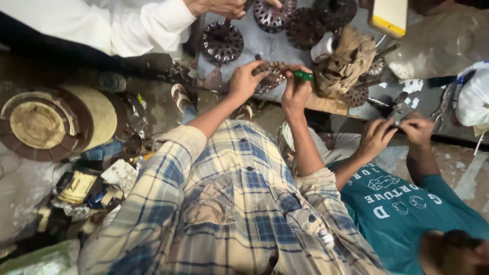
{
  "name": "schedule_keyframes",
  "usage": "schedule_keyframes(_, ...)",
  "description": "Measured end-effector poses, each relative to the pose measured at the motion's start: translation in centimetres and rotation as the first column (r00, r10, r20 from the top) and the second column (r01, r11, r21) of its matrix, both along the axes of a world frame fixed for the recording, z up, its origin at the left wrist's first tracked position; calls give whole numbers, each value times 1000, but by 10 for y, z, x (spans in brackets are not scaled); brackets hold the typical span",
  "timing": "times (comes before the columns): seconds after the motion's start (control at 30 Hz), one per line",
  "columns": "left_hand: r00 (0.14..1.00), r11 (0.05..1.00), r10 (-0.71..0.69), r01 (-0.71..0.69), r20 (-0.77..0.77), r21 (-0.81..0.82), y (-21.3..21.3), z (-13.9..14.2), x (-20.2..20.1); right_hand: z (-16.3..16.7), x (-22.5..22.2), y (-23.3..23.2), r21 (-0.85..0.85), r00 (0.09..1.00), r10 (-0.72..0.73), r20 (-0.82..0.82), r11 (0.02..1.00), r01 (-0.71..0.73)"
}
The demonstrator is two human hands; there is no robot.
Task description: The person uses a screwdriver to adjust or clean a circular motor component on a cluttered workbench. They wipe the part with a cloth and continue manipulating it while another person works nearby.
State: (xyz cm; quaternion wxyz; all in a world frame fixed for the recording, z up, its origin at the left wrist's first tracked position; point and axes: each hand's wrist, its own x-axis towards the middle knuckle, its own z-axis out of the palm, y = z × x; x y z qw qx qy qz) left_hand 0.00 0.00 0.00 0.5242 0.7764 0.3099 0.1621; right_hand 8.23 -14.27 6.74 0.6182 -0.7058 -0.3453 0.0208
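Looking straight down over a plaid shirt (pixel 229 203) at a very cluttered workbench. Left hand (pixel 246 80) curling round the near-left edge of a round slotted metal core (pixel 272 76), fingers closed on its rim, holding it down on the grey bench top (pixel 275 48). Right hand (pixel 297 91) wrapped tight on a green-handled tool (pixel 304 76), handle poking out past the fist and pointing in at the core from the right side. Can't make out the tip, hidden between the hands.

Plenty crowding round. Three more slotted cores sitting further back on the bench: one (pixel 221 42) off to the left, one (pixel 272 14) behind, a darker one (pixel 305 28) just beside it. A crumpled tan rag (pixel 346 63) bunching up right next to the tool hand, with a white spool (pixel 322 48) tucked against it, pretty much boxing in that side.

At the far edge, somebody in a white sleeve (pixel 127 25) working, hand (pixel 219 7) over the back cores. On the right, another person in a teal shirt (pixel 402 203), both hands (pixel 397 130) pinching something small and dark, too small to tell what.

Down on the left floor, a big drum-like round part (pixel 56 122) lying on its side, and a heap of scraps and small boxes (pixel 86 188) below it.
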Motion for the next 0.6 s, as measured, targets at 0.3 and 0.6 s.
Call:
schedule_keyframes(0.3,996,999,-42,40,73,30,-4,16,20,15,28,5,-185,994,-105,2,977,103)
schedule_keyframes(0.6,997,991,-79,81,-17,109,-14,7,25,5,69,16,-423,989,-141,44,894,146)
